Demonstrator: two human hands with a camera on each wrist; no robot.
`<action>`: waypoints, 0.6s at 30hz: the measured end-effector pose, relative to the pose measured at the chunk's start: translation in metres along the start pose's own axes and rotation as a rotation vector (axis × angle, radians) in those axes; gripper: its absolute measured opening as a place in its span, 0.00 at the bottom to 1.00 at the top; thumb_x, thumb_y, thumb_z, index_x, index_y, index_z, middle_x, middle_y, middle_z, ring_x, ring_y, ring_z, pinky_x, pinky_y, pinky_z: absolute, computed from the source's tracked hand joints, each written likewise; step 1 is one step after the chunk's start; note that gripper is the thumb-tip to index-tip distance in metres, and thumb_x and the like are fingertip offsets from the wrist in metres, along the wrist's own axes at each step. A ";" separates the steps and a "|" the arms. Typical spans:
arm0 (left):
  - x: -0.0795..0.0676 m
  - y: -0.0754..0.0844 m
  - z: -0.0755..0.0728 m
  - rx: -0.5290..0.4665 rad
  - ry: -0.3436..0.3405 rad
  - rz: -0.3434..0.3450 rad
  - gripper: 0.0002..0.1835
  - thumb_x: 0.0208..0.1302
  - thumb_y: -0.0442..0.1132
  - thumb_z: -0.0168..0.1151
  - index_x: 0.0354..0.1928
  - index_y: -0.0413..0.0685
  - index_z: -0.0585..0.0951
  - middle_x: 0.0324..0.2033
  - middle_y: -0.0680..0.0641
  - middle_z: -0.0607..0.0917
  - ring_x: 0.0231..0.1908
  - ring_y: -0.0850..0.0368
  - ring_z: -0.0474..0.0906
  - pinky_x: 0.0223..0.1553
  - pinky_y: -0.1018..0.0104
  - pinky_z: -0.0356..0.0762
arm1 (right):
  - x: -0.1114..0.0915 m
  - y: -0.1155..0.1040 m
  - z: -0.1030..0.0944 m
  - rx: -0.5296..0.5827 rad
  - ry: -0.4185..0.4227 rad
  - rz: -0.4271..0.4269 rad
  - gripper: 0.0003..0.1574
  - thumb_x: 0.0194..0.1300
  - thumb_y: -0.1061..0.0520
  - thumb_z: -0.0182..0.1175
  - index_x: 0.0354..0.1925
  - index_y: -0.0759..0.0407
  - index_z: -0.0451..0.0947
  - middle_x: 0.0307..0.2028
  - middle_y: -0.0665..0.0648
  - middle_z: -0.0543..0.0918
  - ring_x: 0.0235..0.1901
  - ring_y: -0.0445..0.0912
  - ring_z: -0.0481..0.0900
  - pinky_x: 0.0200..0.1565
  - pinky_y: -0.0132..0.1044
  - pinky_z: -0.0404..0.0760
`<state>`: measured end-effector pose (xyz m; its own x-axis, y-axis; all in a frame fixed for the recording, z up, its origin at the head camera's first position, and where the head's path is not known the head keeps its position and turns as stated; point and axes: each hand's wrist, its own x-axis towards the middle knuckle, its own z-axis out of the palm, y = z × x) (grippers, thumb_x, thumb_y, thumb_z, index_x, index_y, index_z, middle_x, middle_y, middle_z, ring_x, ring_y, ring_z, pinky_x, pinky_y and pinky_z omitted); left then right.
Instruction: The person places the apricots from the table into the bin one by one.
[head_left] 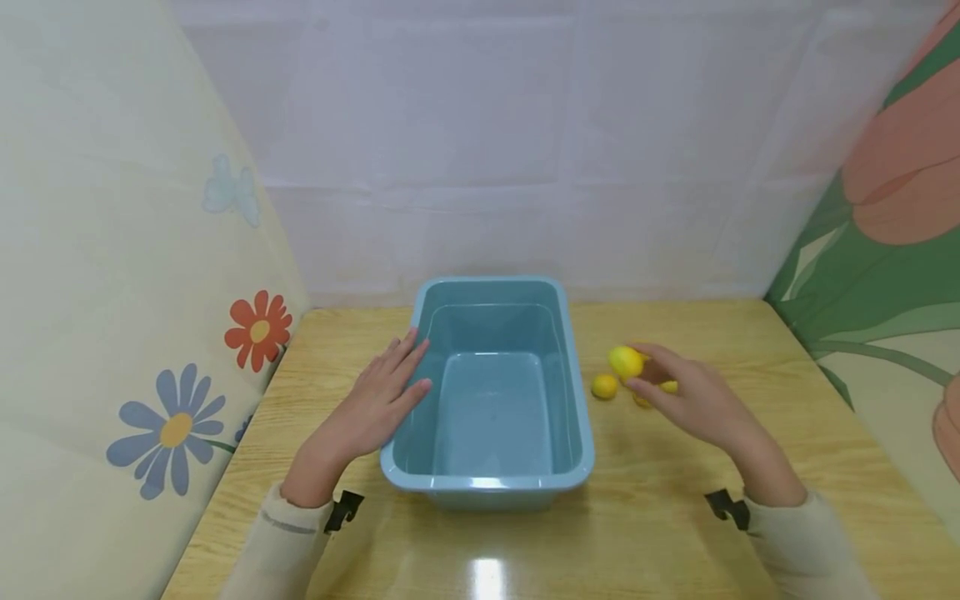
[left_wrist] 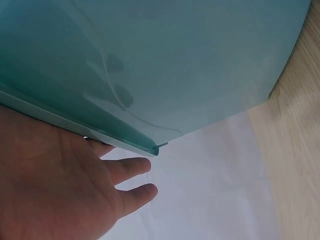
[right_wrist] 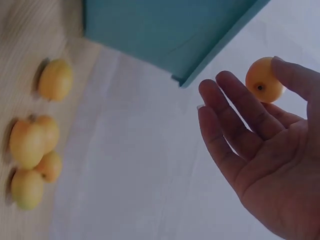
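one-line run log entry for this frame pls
left hand: flat against bin | right hand: pinches yellow fruit | loose fruits: on table, right of bin

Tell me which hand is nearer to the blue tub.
Left. The left hand rests flat against the tub at its left rim; the right hand is off to its right, apart from it, pinching a yellow fruit.

In front of me the light wood-grain tabletop (head_left: 675,533) carries a blue-green plastic tub (head_left: 491,487) at its middle, its long side running away from me. Just to the tub's right, a few small yellow fruits (right_wrist: 35,145) lie on the wood close together, one (head_left: 604,386) sitting nearest the tub.
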<state>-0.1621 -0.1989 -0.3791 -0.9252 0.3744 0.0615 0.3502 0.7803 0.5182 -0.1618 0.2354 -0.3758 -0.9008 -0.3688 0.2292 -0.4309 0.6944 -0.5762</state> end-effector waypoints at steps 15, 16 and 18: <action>0.000 0.000 0.000 -0.002 0.008 0.009 0.34 0.81 0.57 0.39 0.81 0.52 0.51 0.81 0.50 0.42 0.80 0.41 0.36 0.74 0.33 0.38 | 0.013 -0.046 0.003 0.112 0.016 -0.138 0.29 0.69 0.53 0.67 0.66 0.53 0.74 0.42 0.46 0.89 0.42 0.43 0.87 0.47 0.53 0.84; 0.000 0.000 0.000 -0.003 0.010 0.010 0.34 0.81 0.56 0.39 0.81 0.51 0.52 0.81 0.50 0.43 0.80 0.41 0.36 0.74 0.32 0.38 | 0.015 -0.049 0.004 0.119 0.006 -0.138 0.29 0.69 0.53 0.67 0.66 0.52 0.74 0.42 0.45 0.88 0.42 0.42 0.87 0.48 0.52 0.84; 0.000 0.000 0.001 0.000 0.012 0.009 0.34 0.81 0.57 0.38 0.81 0.52 0.52 0.81 0.50 0.43 0.80 0.41 0.36 0.74 0.32 0.39 | 0.017 -0.054 0.005 0.121 -0.009 -0.142 0.29 0.70 0.51 0.66 0.66 0.52 0.73 0.45 0.46 0.88 0.42 0.40 0.86 0.48 0.51 0.85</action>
<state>-0.1617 -0.1988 -0.3797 -0.9238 0.3750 0.0767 0.3583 0.7768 0.5178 -0.1541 0.1885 -0.3451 -0.8307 -0.4638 0.3078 -0.5434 0.5559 -0.6291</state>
